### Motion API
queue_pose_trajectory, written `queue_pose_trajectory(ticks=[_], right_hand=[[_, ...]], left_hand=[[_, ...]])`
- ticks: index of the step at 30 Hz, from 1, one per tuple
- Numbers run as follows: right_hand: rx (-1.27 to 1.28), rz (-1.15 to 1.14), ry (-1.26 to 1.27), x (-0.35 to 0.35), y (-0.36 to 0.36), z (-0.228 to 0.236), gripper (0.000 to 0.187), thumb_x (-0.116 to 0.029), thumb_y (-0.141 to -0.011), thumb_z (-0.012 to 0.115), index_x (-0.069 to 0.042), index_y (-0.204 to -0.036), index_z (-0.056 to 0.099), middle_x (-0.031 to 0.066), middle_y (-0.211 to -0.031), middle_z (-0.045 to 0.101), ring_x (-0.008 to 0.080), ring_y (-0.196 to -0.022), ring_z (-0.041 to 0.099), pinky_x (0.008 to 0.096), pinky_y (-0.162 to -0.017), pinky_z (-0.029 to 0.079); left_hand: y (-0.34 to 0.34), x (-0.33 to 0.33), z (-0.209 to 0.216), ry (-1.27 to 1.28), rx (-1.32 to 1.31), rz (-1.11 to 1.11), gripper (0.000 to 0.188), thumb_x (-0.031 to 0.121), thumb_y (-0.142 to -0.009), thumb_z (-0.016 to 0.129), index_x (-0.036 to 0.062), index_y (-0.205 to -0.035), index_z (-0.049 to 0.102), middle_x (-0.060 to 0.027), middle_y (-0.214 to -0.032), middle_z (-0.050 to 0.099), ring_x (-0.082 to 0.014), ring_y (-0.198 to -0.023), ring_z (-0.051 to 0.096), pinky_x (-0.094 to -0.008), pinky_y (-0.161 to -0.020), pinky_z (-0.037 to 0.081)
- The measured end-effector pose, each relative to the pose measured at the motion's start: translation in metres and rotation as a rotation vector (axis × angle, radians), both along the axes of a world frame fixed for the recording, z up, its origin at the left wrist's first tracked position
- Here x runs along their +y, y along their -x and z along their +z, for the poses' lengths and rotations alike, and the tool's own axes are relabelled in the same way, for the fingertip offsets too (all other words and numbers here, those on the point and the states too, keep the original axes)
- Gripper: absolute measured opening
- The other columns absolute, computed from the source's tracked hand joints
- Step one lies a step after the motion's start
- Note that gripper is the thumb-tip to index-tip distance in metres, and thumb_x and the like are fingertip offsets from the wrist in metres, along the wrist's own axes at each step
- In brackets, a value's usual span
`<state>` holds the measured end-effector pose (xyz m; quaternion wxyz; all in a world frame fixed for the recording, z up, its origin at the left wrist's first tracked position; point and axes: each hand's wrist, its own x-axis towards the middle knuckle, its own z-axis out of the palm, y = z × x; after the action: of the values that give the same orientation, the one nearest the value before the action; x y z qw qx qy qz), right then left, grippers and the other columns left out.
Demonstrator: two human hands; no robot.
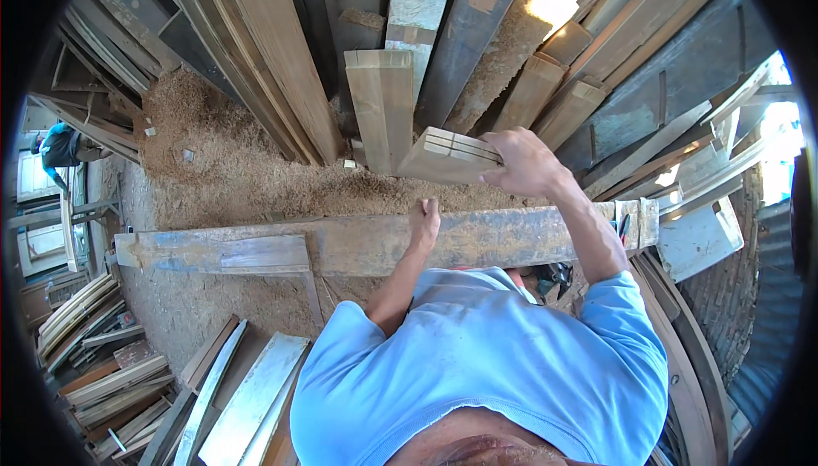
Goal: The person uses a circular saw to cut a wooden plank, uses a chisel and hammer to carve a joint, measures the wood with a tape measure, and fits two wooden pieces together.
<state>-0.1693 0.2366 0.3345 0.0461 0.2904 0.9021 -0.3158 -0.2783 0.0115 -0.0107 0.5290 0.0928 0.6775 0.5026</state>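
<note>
My right hand (524, 162) reaches across the bench and is closed on the right end of a short stack of pale wooden boards (450, 159). Thin dark gaps run between the boards along their upper face. Its thumb and fingers wrap that end. Nearer to me, my left hand (425, 217) is curled into a fist over the long, worn wooden bench plank (366, 244). What the fist holds, if anything, is hidden. Just left of the boards stands an upright squared timber (381, 108), close to them.
Several tall planks (256, 48) lean along the far side, above a heap of wood shavings (196, 142). Timber offcuts (115, 389) lie piled at lower left. Small tools (625, 229) sit at the bench's right end. Another person (64, 146) is at far left.
</note>
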Motion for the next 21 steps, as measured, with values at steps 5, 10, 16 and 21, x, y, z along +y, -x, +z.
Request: queue_pose_trajectory(ticks=[5,10,16,21], right_hand=[[0.107,-0.101,0.105,-0.043,-0.08,0.071,0.055,-0.017,-0.073,0.085,0.006,-0.121,0.069,0.0308,-0.1,0.072,0.044,-0.098,0.071,0.0478,-0.088,0.054],[0.227,-0.238,0.088,-0.089,-0.19,0.073,0.058,-0.012,-0.072,0.083,0.004,-0.126,0.068,0.0272,-0.092,0.073,0.0428,-0.087,0.072,0.0444,-0.08,0.056],[0.304,-0.54,0.294,-0.108,-0.306,0.036,0.056,-0.007,-0.072,0.086,0.009,-0.122,0.067,0.018,-0.085,0.074,0.018,-0.079,0.071,0.0348,-0.078,0.055],[0.542,-0.552,0.506,-0.102,-0.371,0.0,0.052,-0.007,-0.079,0.086,0.005,-0.126,0.068,0.0074,-0.113,0.074,0.015,-0.105,0.065,0.0334,-0.099,0.05]], left_hand=[[-0.077,0.058,0.033,0.245,-0.939,0.366,0.067,0.07,-0.101,0.041,0.0073,-0.109,0.064,-0.0185,-0.111,0.067,-0.0356,-0.096,0.068,-0.059,-0.094,0.055],[-0.14,0.088,-0.004,-0.819,-1.463,0.596,0.068,0.065,-0.097,0.049,0.012,-0.136,0.064,-0.0137,-0.132,0.069,-0.044,-0.12,0.065,-0.0661,-0.106,0.05],[-0.183,0.088,0.016,-0.762,-1.004,0.603,0.059,0.06,-0.1,0.042,0.0177,-0.135,0.064,-0.0131,-0.134,0.067,-0.0411,-0.12,0.065,-0.0641,-0.104,0.052],[-0.179,0.091,0.08,-0.619,-0.791,0.773,0.059,0.057,-0.1,0.037,0.0166,-0.137,0.059,-0.012,-0.13,0.066,-0.0392,-0.117,0.065,-0.0623,-0.1,0.054]])
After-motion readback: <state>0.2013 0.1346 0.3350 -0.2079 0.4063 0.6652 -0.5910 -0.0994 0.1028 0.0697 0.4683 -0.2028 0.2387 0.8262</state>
